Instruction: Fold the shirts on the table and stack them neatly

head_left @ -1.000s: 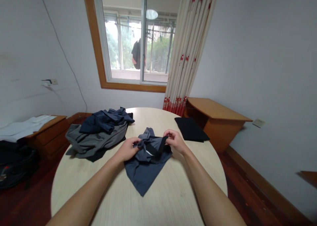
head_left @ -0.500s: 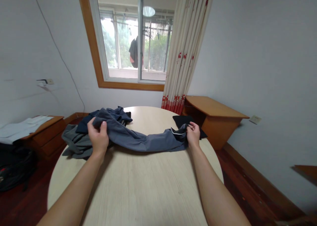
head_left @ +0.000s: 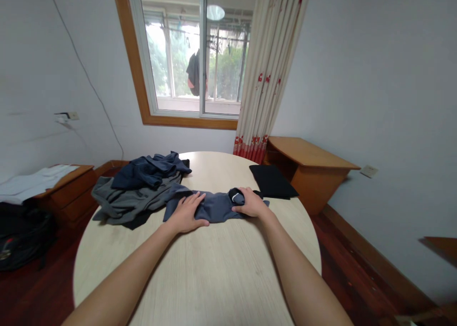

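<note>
A blue-grey garment (head_left: 217, 208) lies in a long folded strip across the table; its exact kind does not show. My left hand (head_left: 185, 213) rests flat on its left part, fingers spread. Curled over the right end is my right hand (head_left: 252, 202), gripping a turned-over bit of the cloth where dark lining and a white edge show. Left of the strip sits a heap of clothes, with a navy garment (head_left: 141, 172) on top of a grey one (head_left: 123, 204). A folded black cloth (head_left: 273, 181) lies to the right, beyond my right hand.
The round pale table (head_left: 200, 278) carries all of this. Behind it to the right stands a wooden desk (head_left: 310, 152) beside a long curtain (head_left: 266, 78). At the left are a low wooden cabinet (head_left: 71, 192) with papers and a black bag (head_left: 24, 235).
The blue-grey garment has come down from between my raised hands onto the table. My left hand has let go of its end and moved right; my right hand has moved left, folding the end inward.
</note>
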Demonstrator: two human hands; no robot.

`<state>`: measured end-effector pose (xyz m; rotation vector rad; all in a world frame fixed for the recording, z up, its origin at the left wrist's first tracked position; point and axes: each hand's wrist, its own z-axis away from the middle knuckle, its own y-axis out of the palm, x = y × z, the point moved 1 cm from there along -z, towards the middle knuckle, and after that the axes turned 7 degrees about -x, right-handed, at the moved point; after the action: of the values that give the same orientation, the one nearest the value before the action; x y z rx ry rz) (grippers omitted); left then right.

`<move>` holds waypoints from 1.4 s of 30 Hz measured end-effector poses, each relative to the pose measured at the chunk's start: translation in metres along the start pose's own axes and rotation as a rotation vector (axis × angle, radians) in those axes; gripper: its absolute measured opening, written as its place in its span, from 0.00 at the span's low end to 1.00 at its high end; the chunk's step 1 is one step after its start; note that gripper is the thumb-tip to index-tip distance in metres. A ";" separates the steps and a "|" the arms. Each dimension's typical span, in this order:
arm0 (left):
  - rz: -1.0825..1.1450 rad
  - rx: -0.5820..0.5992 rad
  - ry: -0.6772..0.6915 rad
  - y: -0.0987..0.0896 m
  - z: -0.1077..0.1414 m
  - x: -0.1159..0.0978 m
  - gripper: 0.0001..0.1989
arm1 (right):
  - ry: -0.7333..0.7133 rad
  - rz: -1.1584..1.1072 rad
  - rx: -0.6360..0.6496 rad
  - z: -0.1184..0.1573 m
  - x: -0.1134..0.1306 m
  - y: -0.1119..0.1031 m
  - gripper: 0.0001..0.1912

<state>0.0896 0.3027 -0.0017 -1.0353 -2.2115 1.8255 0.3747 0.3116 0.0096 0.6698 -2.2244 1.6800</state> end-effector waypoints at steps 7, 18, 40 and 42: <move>0.117 -0.073 0.216 0.002 -0.001 -0.001 0.26 | -0.166 -0.708 0.547 0.017 0.058 -0.010 0.24; 0.602 -0.826 -0.074 -0.104 -0.041 -0.015 0.09 | 0.094 -0.888 -0.368 -0.008 0.008 -0.017 0.29; -0.474 -0.596 -0.373 -0.130 -0.055 0.060 0.29 | 0.530 0.284 -0.389 -0.005 -0.073 -0.011 0.30; -0.393 -0.616 -0.198 -0.117 -0.055 0.035 0.24 | 0.509 0.293 -0.375 -0.006 -0.067 -0.014 0.31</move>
<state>0.0383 0.3615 0.1069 -0.4189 -2.9255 1.1466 0.4392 0.3274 -0.0094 -0.1686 -2.2211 1.2924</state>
